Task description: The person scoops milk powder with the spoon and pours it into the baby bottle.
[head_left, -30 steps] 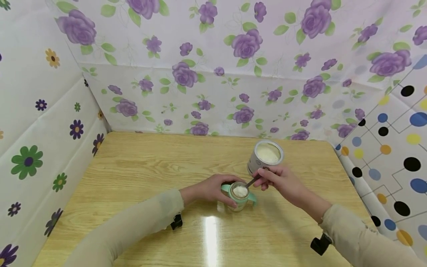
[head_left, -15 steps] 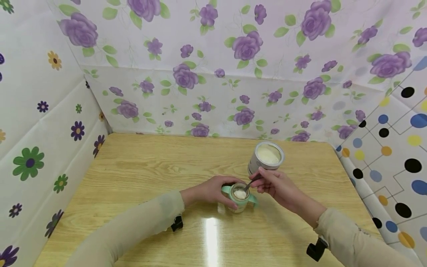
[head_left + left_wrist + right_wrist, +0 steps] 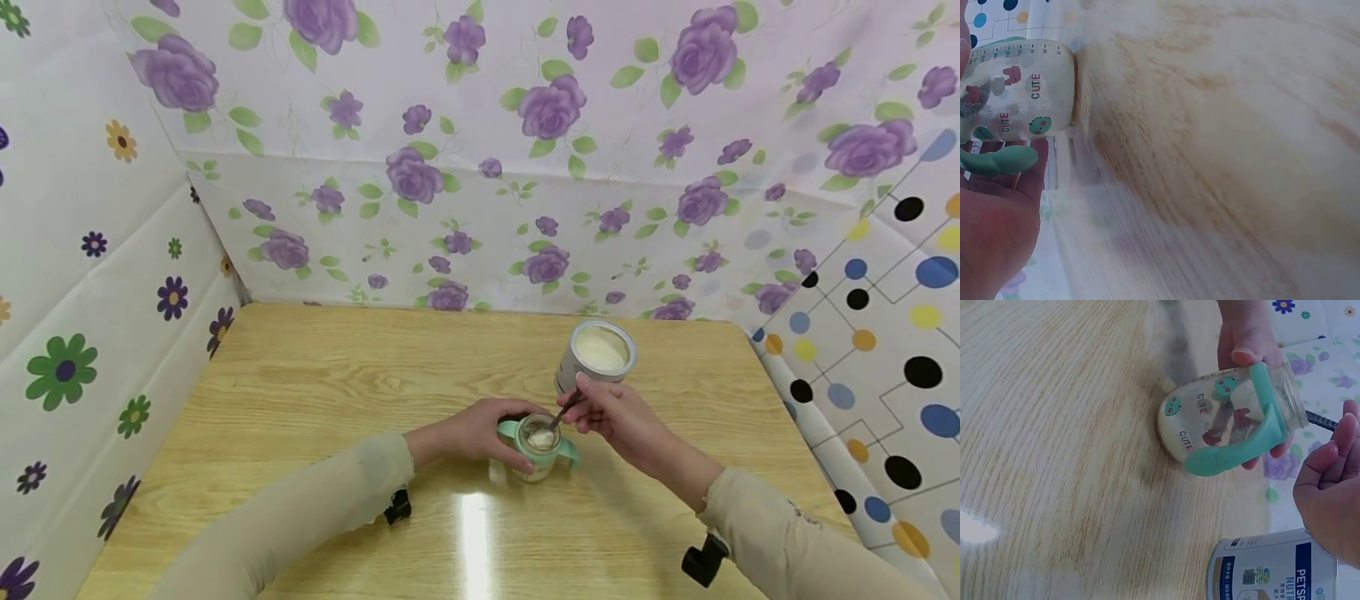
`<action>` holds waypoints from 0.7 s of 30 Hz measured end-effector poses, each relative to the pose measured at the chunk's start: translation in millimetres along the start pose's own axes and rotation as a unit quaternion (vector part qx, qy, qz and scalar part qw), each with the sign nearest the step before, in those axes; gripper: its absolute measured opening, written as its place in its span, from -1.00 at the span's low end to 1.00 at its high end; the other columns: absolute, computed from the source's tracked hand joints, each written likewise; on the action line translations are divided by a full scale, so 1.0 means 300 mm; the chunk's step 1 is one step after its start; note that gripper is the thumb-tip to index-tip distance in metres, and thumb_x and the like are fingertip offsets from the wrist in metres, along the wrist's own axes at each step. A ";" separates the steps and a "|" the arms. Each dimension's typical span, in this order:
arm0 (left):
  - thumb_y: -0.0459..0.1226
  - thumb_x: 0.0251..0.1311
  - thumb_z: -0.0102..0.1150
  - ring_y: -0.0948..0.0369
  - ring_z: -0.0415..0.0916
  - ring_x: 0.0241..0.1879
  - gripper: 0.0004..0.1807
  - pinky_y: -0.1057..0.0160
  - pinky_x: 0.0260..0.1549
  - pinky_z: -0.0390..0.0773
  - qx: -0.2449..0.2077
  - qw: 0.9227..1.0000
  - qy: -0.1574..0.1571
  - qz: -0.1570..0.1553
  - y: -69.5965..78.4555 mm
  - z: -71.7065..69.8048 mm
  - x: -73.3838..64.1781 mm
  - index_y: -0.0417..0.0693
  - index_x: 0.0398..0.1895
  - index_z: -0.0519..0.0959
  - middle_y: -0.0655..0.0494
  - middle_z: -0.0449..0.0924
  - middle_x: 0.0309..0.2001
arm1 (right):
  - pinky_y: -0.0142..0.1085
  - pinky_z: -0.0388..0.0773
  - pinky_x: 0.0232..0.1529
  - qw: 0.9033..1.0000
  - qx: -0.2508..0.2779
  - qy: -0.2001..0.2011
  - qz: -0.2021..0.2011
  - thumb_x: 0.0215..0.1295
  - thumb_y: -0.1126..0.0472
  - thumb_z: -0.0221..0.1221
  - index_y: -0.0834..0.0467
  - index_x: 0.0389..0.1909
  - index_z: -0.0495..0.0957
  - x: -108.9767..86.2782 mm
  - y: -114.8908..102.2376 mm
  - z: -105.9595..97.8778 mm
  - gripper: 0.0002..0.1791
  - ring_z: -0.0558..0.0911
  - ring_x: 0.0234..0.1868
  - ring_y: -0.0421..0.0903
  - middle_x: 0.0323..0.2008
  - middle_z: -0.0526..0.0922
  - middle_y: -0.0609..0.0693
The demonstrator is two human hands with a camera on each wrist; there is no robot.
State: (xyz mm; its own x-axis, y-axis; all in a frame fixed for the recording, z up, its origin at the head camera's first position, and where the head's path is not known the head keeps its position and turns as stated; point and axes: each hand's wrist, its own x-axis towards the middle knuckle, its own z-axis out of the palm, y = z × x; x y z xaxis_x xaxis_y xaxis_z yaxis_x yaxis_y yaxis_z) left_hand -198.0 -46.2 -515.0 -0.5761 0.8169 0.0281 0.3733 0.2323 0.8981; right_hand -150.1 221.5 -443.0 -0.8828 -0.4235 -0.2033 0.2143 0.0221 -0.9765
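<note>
Open room on the surface: behind the L sleeve back to the purple-flowered cloth, & up front btwn that sleeve & the R sleeve; also a bare strip R of the tin, up to the dotted cloth. Mid-R is tight; L hand wraps the bottle & blocks its L side, R handle juts out below the R hand, spoon slants into the mouth from upper R; tin stands just behind R hand, little gap btwn.
</note>
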 end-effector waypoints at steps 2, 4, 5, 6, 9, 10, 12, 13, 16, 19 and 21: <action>-0.17 0.08 0.70 0.39 0.55 0.25 -0.15 0.29 0.34 0.49 -0.003 1.000 0.000 -0.003 0.000 0.002 0.000 0.15 0.48 0.54 0.35 0.64 0.30 | -0.33 0.66 -0.10 1.000 -0.014 0.009 -0.004 0.76 -0.09 -0.06 0.21 -0.03 0.72 0.000 0.000 0.001 -0.49 0.67 -0.27 -0.21 -0.29 0.77 -0.10; -0.17 0.09 0.70 0.40 0.54 0.25 -0.15 0.29 0.34 0.49 -0.006 1.000 -0.002 -0.006 -0.001 0.003 0.001 0.16 0.49 0.53 0.36 0.63 0.30 | -0.32 0.66 -0.09 0.999 -0.027 0.016 -0.011 0.76 -0.08 -0.03 0.18 -0.06 0.73 0.001 0.001 0.003 -0.51 0.66 -0.26 -0.19 -0.28 0.76 -0.08; -0.17 0.08 0.70 0.40 0.54 0.25 -0.15 0.29 0.34 0.48 -0.007 1.000 -0.001 -0.007 -0.002 0.003 0.001 0.17 0.49 0.53 0.37 0.63 0.29 | -0.31 0.66 -0.09 0.999 -0.034 0.018 -0.015 0.75 -0.07 -0.02 0.19 -0.06 0.73 0.001 0.000 0.004 -0.52 0.66 -0.26 -0.18 -0.27 0.76 -0.08; -0.17 0.08 0.70 0.40 0.55 0.25 -0.15 0.29 0.34 0.48 -0.008 1.000 0.000 -0.008 -0.003 0.004 0.001 0.17 0.49 0.53 0.37 0.64 0.29 | -0.31 0.66 -0.09 0.999 -0.041 0.020 -0.020 0.75 -0.05 -0.01 0.20 -0.07 0.73 0.001 0.001 0.004 -0.53 0.66 -0.25 -0.17 -0.26 0.75 -0.07; -0.16 0.07 0.71 0.40 0.55 0.24 -0.16 0.28 0.33 0.49 -0.009 1.000 0.002 -0.008 -0.004 0.004 0.001 0.18 0.47 0.54 0.39 0.64 0.28 | -0.30 0.67 -0.10 0.998 -0.055 0.026 -0.030 0.74 -0.01 0.02 0.31 -0.03 0.71 0.003 0.002 0.007 -0.53 0.67 -0.23 -0.14 -0.25 0.75 -0.03; -0.16 0.07 0.71 0.40 0.55 0.23 -0.16 0.28 0.33 0.49 -0.007 1.000 0.003 -0.007 -0.005 0.004 0.002 0.19 0.47 0.55 0.40 0.64 0.28 | -0.29 0.67 -0.10 0.997 -0.060 0.028 -0.032 0.74 0.00 0.03 0.36 -0.02 0.70 0.004 0.003 0.008 -0.52 0.67 -0.22 -0.14 -0.25 0.75 -0.02; -0.16 0.07 0.71 0.40 0.56 0.23 -0.16 0.29 0.32 0.50 -0.005 1.000 0.004 -0.006 -0.006 0.004 0.002 0.19 0.46 0.55 0.40 0.64 0.28 | -0.29 0.68 -0.11 0.996 -0.073 0.036 -0.032 0.72 0.01 0.07 0.38 -0.02 0.69 0.006 0.006 0.010 -0.52 0.69 -0.22 -0.12 -0.27 0.76 0.01; -0.16 0.06 0.72 0.40 0.56 0.22 -0.16 0.29 0.31 0.50 -0.003 1.000 0.005 -0.005 -0.006 0.004 0.002 0.19 0.46 0.55 0.40 0.64 0.28 | -0.28 0.69 -0.11 0.995 -0.081 0.041 -0.032 0.71 0.01 0.08 0.38 -0.02 0.69 0.007 0.006 0.011 -0.53 0.69 -0.22 -0.11 -0.29 0.77 0.02; -0.17 0.06 0.72 0.40 0.55 0.23 -0.16 0.29 0.31 0.50 0.000 1.000 0.005 -0.007 -0.005 0.004 0.002 0.18 0.46 0.56 0.39 0.64 0.28 | -0.25 0.71 -0.13 0.992 -0.107 0.048 -0.039 0.70 0.00 0.10 0.33 -0.06 0.72 0.009 0.008 0.012 -0.56 0.71 -0.22 -0.06 -0.31 0.78 0.06; -0.16 0.07 0.71 0.41 0.54 0.24 -0.16 0.30 0.31 0.50 0.001 1.000 0.003 -0.011 0.001 0.003 0.001 0.18 0.47 0.55 0.39 0.63 0.29 | -0.23 0.73 -0.15 0.988 -0.138 0.043 -0.055 0.71 0.02 0.09 0.30 -0.07 0.74 0.004 0.006 0.010 -0.58 0.73 -0.23 0.00 -0.31 0.79 0.10; -0.16 0.09 0.70 0.41 0.54 0.24 -0.16 0.30 0.31 0.50 0.002 1.000 0.001 -0.014 0.004 0.003 0.001 0.19 0.48 0.54 0.39 0.62 0.30 | -0.23 0.74 -0.15 0.984 -0.161 0.032 -0.068 0.72 0.06 0.07 0.31 -0.04 0.73 -0.001 0.004 0.005 -0.59 0.74 -0.22 0.06 -0.29 0.80 0.13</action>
State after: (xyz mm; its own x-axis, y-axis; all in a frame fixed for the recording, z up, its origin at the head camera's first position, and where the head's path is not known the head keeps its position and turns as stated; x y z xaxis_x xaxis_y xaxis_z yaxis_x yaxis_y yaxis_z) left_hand -197.1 -45.2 -514.3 -0.5876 0.8092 0.0032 0.3596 0.2576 0.8968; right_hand -148.9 220.3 -444.1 -0.9212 -0.3841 -0.0623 -0.0431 0.2597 -0.9647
